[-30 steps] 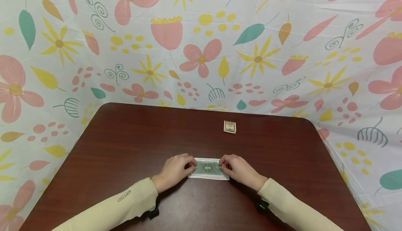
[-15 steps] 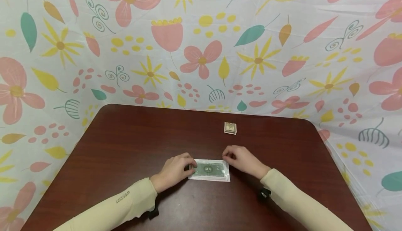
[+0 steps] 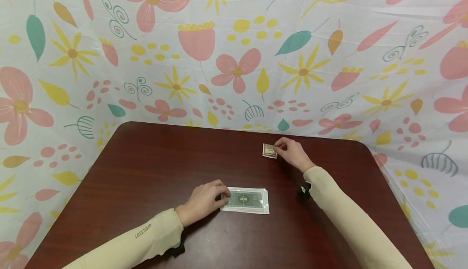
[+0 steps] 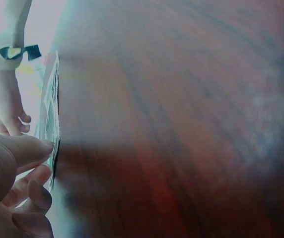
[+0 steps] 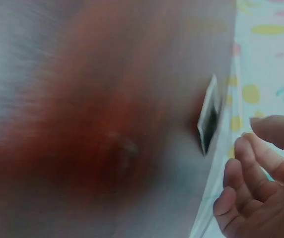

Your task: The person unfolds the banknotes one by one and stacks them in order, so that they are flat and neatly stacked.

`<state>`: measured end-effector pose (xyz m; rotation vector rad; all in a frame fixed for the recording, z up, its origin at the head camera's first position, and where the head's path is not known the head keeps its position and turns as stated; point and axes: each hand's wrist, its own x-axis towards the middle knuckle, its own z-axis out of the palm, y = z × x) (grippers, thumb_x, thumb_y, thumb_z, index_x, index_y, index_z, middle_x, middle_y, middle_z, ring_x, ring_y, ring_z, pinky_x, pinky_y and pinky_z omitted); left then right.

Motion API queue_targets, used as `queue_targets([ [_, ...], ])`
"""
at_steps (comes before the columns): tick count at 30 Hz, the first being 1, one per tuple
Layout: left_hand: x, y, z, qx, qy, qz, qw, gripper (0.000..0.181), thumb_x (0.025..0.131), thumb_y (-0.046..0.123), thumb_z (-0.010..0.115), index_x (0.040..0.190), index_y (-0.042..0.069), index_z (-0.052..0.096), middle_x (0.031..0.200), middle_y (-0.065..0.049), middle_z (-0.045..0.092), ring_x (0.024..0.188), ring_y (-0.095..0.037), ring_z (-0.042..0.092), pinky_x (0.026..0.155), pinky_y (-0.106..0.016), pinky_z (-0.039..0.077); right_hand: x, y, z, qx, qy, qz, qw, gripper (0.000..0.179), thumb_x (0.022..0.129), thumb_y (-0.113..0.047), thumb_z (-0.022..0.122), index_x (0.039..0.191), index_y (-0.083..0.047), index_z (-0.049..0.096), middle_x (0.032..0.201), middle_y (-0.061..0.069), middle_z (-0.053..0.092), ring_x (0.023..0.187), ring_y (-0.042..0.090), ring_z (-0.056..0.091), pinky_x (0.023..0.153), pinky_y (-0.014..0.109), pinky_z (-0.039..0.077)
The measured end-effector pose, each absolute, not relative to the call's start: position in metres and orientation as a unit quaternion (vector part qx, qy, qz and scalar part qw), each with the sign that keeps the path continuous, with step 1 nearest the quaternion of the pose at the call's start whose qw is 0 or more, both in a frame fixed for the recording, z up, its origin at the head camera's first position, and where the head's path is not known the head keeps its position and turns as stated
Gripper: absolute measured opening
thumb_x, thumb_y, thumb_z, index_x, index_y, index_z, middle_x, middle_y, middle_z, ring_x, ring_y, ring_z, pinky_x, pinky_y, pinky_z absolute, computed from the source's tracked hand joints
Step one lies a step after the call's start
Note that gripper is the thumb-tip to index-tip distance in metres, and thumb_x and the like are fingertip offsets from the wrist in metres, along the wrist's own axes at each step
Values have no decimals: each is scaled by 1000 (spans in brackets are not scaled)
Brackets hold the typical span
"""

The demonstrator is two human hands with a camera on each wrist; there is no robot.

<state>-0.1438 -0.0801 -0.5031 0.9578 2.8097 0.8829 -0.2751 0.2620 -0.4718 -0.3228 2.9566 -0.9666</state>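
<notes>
A stack of green play banknotes [image 3: 248, 200] with white borders lies flat on the table in the head view. My left hand [image 3: 204, 200] holds its left end between thumb and curved fingers. Seen edge-on in the left wrist view, the stack [image 4: 52, 109] shows several thin layers by the thumb tip. Farther back is a small folded brownish banknote [image 3: 269, 150]. At its right edge is my right hand [image 3: 293, 152], fingers loosely bent. In the right wrist view a gap separates the fingers from the folded banknote [image 5: 210, 119].
The dark reddish-brown table [image 3: 164, 155] has rounded far corners. A white cloth [image 3: 226, 29] printed with flowers and leaves hangs behind and at both sides. Dark straps [image 3: 303, 191] sit at the wrists.
My right hand has let go of the stack's right end and moved back and right to the folded banknote. The left hand stays at the stack's left end.
</notes>
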Motion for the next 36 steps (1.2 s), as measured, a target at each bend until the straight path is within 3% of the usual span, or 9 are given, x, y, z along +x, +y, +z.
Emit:
queue_targets([
  [6,-144,-79,-501,311,907,285,20,12,95,19,78,107,18,77,106,4,67,78,-9,64,63,-25,49,-292,262,-470,-65,947,-310,43,32,101,-22,68,124,0,64,104,17,66,83,28,59,75,41,49],
  [11,-144,-78,-498,311,908,281,22,12,95,19,78,107,17,77,106,4,67,80,-9,64,64,-26,50,-298,259,-472,-59,953,-286,77,45,98,-22,72,134,3,59,117,25,62,98,36,60,86,50,50],
  [19,-144,-77,-498,310,909,278,23,11,96,20,78,107,18,77,106,4,67,81,-10,65,64,-26,50,-299,257,-477,-54,961,-252,101,51,97,-27,74,133,6,57,123,27,55,110,40,55,98,54,46],
  [30,-142,-79,-502,314,907,279,22,12,96,21,78,107,19,77,107,4,67,80,-7,64,63,-24,49,-295,258,-477,-38,959,-253,122,50,97,-32,76,121,8,57,123,26,49,100,35,53,92,48,47],
  [36,-143,-80,-503,314,909,274,23,12,96,22,78,108,20,77,107,6,67,80,-6,64,64,-24,50,-290,256,-478,-27,958,-265,109,47,96,-29,77,119,3,52,109,20,57,92,33,54,86,46,47],
])
